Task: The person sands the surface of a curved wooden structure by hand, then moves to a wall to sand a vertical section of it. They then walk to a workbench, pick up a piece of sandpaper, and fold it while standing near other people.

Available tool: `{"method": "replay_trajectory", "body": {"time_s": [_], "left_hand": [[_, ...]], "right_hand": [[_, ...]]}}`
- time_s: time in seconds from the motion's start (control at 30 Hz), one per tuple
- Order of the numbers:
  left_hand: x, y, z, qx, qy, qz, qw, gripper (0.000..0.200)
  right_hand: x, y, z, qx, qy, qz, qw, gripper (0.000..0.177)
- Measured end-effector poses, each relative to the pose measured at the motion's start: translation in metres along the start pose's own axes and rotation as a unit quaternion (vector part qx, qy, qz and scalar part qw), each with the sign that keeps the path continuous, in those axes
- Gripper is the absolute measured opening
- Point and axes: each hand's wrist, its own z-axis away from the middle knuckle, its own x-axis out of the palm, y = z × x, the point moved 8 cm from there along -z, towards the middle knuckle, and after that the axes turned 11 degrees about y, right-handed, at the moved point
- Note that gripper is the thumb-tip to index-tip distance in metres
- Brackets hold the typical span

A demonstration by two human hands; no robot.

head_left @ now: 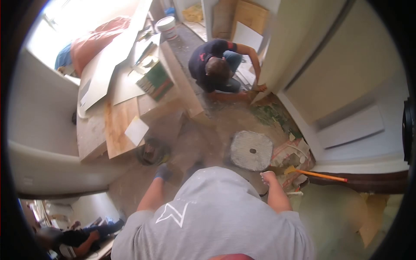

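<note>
My right hand (268, 177) hangs beside my grey shirt with its fingers curled closed; anything inside it is too small to make out. Just beyond it lies a round-cornered, light textured slab (252, 151) with a dark hole in its middle. My left forearm reaches forward on the other side and ends in a dark, blurred shape at my left hand (163, 172); its fingers cannot be made out. A dark round object (152, 151) sits on the floor close to that hand.
Ahead, a crouching person (216, 67) works at a panel edge. A board-covered table (93, 141) holds a green box (155, 80). A white bucket (167, 27) stands behind. Torn sacks (292, 152) and an orange-handled tool (323, 175) lie right. Another person (71, 240) is lower left.
</note>
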Motion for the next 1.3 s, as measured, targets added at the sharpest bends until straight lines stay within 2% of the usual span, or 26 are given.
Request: {"method": "replay_trajectory", "body": {"time_s": [0.13,0.33,0.43,0.53,0.73,0.9,1.0,1.1,1.2,1.3], "left_hand": [[0.012,-0.011,-0.005,-0.013,0.02,-0.003,1.0,0.05],[0.015,-0.015,-0.001,-0.035,-0.002,-0.006,0.999,0.054],[0.012,-0.016,-0.001,-0.019,0.032,0.005,0.999,0.054],[0.015,-0.018,-0.001,-0.013,0.016,0.034,0.999,0.051],[0.007,-0.011,0.011,-0.031,-0.019,0.008,0.999,0.052],[0.021,-0.041,-0.003,-0.025,0.002,0.014,1.0,0.055],[0.015,-0.046,0.003,-0.035,0.017,0.019,0.999,0.053],[-0.002,-0.05,0.021,-0.046,0.015,0.035,0.998,0.05],[-0.001,-0.078,0.034,-0.048,0.03,0.068,0.996,0.046],[0.006,-0.116,0.05,-0.07,0.035,0.087,0.993,0.045]], "right_hand": [[0.001,-0.008,0.016,-0.015,0.019,0.036,0.999,0.02],[0.012,0.014,-0.001,0.004,0.006,0.042,0.999,0.019],[0.016,0.026,-0.014,0.007,-0.009,0.051,0.999,0.019],[0.017,0.029,-0.02,-0.006,-0.01,0.065,0.998,0.02],[0.016,0.016,-0.007,-0.015,0.004,0.07,0.997,0.022],[0.027,0.005,-0.006,-0.017,0.016,0.051,0.998,0.024],[0.036,-0.004,-0.01,-0.058,0.02,0.104,0.993,0.026],[0.047,-0.011,-0.008,-0.064,0.018,0.105,0.992,0.026],[0.074,-0.007,-0.039,-0.105,-0.005,0.133,0.985,0.028],[0.072,-0.039,0.028,-0.094,0.023,0.156,0.983,0.031]]}}
